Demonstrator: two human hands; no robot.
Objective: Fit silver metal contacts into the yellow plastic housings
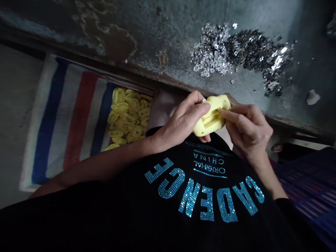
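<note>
A pale yellow plastic housing (213, 115) with a slot in its face is held just in front of my chest, below the table edge. My left hand (181, 122) is closed round its left side, fingers curled over the top. My right hand (246, 127) pinches its right end with thumb and forefinger pressed at the slot; whether a small piece sits between those fingertips is hidden. Both forearms come up over my black top with blue lettering.
A worn grey table (162, 31) carries a heap of small shiny metal pieces (236, 52) and a white scrap (313, 97). At the lower left, a striped sack (65, 115) holds several more yellow housings (128, 115). Striped fabric (309, 189) lies at the right.
</note>
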